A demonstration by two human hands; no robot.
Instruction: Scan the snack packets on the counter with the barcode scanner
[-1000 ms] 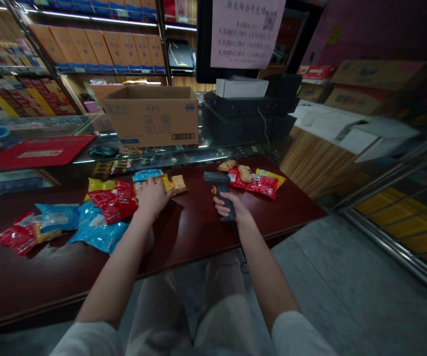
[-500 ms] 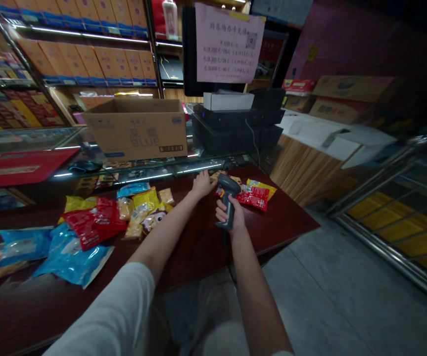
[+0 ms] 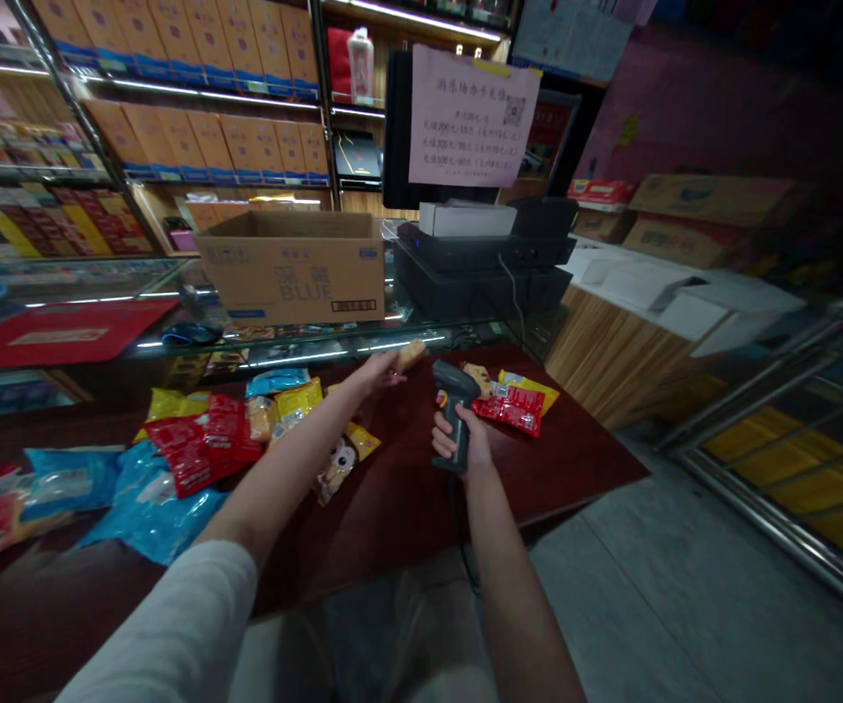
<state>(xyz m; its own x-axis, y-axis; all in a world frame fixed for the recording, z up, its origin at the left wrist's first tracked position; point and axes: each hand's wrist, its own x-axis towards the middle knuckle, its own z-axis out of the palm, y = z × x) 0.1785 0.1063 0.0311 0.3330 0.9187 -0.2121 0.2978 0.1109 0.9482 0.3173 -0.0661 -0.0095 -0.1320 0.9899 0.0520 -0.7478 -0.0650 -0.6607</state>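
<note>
My right hand [image 3: 471, 441] is wrapped round the handle of a dark barcode scanner [image 3: 454, 410], its head tilted up and to the left and its cable hanging below. Farther forward, my left hand [image 3: 381, 372] pinches a small tan snack packet [image 3: 411, 355] above the dark red table [image 3: 399, 488]. Right of the scanner lie a red snack bag [image 3: 515, 406], a yellow bag [image 3: 538, 388] and a tan packet [image 3: 477, 376]. Under and beside my left forearm are a snack bag with a cartoon face [image 3: 342, 461] and a yellow bag [image 3: 298, 398].
More bags lie to the left, blue [image 3: 153, 508] and red [image 3: 205, 439]. Behind the table stand a glass counter, an open cardboard box [image 3: 296, 278] and a black register unit [image 3: 480, 273] below a screen with a paper sign [image 3: 472, 117]. A metal railing [image 3: 773, 517] is at right.
My left hand has moved left with the tan packet. The cartoon-face bag shows more to the right of my forearm. My right hand keeps the scanner, and the whole view has shifted slightly.
</note>
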